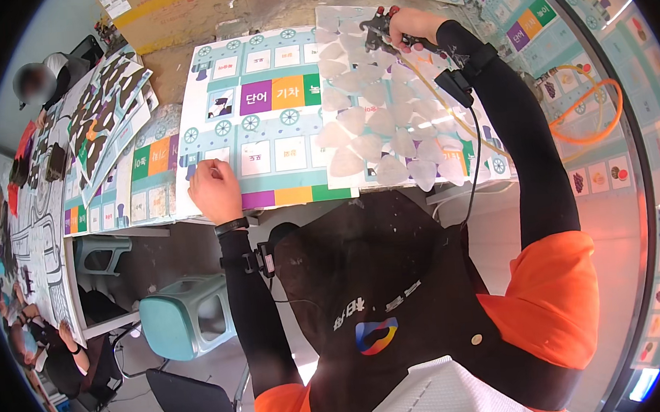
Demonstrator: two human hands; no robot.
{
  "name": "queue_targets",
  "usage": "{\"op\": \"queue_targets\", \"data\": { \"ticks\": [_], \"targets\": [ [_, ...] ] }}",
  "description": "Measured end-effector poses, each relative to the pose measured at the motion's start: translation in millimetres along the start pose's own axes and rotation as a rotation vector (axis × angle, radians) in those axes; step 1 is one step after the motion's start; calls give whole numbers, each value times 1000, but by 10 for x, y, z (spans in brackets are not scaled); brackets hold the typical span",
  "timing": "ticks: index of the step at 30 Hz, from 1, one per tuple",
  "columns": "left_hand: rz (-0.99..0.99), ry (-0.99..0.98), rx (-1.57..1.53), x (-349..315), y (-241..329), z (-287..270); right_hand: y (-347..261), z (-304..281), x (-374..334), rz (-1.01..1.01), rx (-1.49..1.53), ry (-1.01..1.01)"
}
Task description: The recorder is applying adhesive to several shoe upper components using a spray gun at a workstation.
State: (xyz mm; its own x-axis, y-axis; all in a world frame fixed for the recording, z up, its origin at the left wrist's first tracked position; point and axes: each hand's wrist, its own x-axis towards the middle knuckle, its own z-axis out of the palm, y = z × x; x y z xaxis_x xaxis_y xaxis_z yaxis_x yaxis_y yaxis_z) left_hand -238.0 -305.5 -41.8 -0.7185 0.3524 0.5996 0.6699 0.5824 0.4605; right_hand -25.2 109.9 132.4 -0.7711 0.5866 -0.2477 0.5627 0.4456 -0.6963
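My right hand (412,30) is wrapped round a dark, red-stained tool that looks like a spray gun (379,31), with a yellow hose trailing from it. It is over the far edge of a clear stencil sheet (349,101) covered in pale, leaf-like shapes, through which the print beneath shows. Left of the sheet lies a printed board (270,65) with train wheels and coloured squares. My left hand (216,188) rests on the board's near left corner, fingers curled in; whether they hold anything is hidden.
At left lies a stack of brown-and-white patterned sheets (106,118). A large cardboard box (179,17) stands behind. An orange hose (620,101) loops at right beside printed panels. Below the table are a teal stool (174,324) and a black chair (191,403). People sit at far left.
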Motion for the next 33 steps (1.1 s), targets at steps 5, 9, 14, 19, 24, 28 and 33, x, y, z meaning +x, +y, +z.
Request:
{"op": "queue_targets", "data": {
  "ticks": [5, 9, 14, 19, 24, 28, 33],
  "targets": [
    [0, -6, 6, 3, 1, -2, -74, -76, 166, -47, 27, 134],
    [-9, -16, 7, 2, 18, 8, -116, -42, 358, -54, -2, 143],
    [1, 0, 4, -7, -10, 18, -185, -9, 372, -2, -9, 30],
    [-1, -16, 12, -5, -6, 5, -171, -23, 434, -39, -36, 53],
    [-15, -23, 15, 6, 13, 1, -235, -67, 384, 46, -171, 99],
    [-11, -13, 14, 1, 0, -17, -273, -46, 306, 92, -151, 32],
    [3, -21, 32, 8, 7, 4, -133, -86, 326, -31, -50, 87]
  ]
}}
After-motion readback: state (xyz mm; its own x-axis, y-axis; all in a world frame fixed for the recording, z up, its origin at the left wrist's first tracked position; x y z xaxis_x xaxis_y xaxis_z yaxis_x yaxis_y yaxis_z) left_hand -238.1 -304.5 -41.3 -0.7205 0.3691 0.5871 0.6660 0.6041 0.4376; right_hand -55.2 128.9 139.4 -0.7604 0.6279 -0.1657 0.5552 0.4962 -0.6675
